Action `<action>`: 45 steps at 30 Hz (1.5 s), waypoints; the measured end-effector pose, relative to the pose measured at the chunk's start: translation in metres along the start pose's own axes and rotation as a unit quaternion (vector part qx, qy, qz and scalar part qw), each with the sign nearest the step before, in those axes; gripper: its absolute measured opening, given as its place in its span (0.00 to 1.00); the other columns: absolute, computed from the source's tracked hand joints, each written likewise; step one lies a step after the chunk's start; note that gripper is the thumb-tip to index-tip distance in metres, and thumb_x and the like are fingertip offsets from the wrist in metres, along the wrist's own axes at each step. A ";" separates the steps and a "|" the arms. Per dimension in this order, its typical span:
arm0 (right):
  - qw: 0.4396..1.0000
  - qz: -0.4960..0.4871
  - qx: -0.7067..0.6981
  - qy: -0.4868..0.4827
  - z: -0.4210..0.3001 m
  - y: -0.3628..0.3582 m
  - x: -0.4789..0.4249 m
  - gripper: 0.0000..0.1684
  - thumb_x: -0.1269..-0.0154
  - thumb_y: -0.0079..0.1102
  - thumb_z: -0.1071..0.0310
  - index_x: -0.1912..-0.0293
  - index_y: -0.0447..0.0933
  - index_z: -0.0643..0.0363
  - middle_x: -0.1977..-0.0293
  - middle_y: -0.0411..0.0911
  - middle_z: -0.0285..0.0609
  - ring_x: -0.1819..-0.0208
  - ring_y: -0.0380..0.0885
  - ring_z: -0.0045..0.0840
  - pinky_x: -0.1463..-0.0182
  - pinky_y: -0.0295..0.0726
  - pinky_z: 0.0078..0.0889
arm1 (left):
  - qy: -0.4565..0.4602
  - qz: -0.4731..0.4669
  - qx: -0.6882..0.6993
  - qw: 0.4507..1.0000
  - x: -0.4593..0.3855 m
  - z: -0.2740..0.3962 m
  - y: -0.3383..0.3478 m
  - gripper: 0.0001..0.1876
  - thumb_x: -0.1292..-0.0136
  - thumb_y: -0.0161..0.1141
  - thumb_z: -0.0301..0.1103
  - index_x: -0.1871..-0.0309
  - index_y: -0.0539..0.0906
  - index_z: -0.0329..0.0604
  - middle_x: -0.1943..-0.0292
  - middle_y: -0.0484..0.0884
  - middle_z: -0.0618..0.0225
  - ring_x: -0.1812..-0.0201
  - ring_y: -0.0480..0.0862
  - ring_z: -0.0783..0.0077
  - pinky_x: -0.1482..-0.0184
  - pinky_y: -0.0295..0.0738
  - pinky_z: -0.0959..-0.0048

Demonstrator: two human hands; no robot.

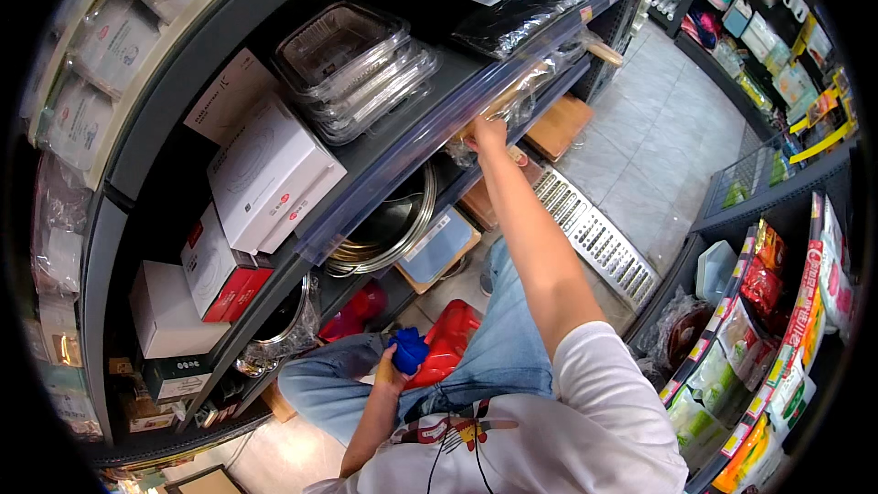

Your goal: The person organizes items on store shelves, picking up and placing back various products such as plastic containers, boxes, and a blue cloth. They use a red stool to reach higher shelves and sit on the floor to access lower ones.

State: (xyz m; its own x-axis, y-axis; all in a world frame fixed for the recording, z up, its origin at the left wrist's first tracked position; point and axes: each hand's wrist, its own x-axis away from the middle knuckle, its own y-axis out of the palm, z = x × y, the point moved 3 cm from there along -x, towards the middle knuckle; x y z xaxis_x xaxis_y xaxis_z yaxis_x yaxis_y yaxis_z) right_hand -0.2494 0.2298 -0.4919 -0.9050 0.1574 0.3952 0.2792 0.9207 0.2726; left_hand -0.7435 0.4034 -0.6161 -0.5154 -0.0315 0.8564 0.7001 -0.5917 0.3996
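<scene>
My left hand point(392, 369) is closed around a crumpled dark blue cloth point(409, 350) above my lap, beside a red plastic stool point(449, 339) between my legs. My right hand point(488, 134) reaches into the lower shelf at centre, under the clear plastic edge strip point(405, 168). Its fingers are partly hidden among plastic-wrapped goods there, so what they touch cannot be told. Round metal trays point(418, 219) stand on that shelf to the left of it. Clear plastic food containers point(357, 68) are stacked on the shelf above.
White boxes point(271, 171) fill the shelf at left. Below are a blue board point(439, 247) and wooden boards point(559, 127). A perforated metal grate point(597, 237) lies on the tiled floor point(658, 110). Racks of packaged goods point(727, 357) stand close on the right.
</scene>
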 end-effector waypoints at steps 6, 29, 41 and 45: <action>0.995 0.022 -0.087 0.030 0.004 -0.001 0.008 0.14 0.47 0.64 0.66 0.77 0.71 0.65 0.84 0.69 0.39 0.88 0.66 0.24 0.87 0.62 0.26 | -0.006 0.011 0.011 1.000 -0.001 -0.002 -0.005 0.30 0.43 0.57 0.50 0.38 0.65 0.51 0.43 0.73 0.61 0.46 0.75 0.60 0.60 0.77 0.64; 0.985 -0.111 -0.133 -0.025 -0.019 -0.060 0.062 0.21 0.45 0.63 0.72 0.53 0.67 0.60 0.65 0.76 0.36 0.80 0.70 0.13 0.85 0.62 0.13 | 0.004 0.028 -0.007 1.000 0.000 -0.002 -0.002 0.30 0.43 0.57 0.51 0.39 0.65 0.52 0.43 0.72 0.59 0.47 0.75 0.58 0.63 0.78 0.62; 0.988 -0.095 -0.100 -0.062 0.038 -0.218 0.170 0.32 0.44 0.61 0.76 0.41 0.60 0.63 0.47 0.71 0.46 0.46 0.72 0.29 0.42 0.69 0.30 | 0.028 -0.120 0.037 0.992 0.018 0.017 0.037 0.30 0.43 0.57 0.48 0.39 0.67 0.49 0.43 0.74 0.58 0.46 0.77 0.58 0.61 0.80 0.62; 0.989 -0.081 -0.108 -0.060 0.028 -0.246 0.200 0.32 0.44 0.60 0.77 0.41 0.60 0.62 0.46 0.71 0.45 0.45 0.71 0.30 0.40 0.68 0.32 | 0.054 -0.154 0.023 0.986 0.032 0.039 0.061 0.29 0.40 0.55 0.46 0.38 0.67 0.43 0.42 0.73 0.58 0.44 0.76 0.57 0.47 0.73 0.58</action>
State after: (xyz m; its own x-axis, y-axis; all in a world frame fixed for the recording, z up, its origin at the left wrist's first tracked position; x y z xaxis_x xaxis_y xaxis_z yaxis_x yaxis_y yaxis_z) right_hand -0.5083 0.0453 -0.5046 -0.9715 0.0670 0.2274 0.1773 0.8420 0.5095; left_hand -0.6978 0.3976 -0.5510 -0.7552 0.0580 0.6529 0.5215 -0.5501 0.6522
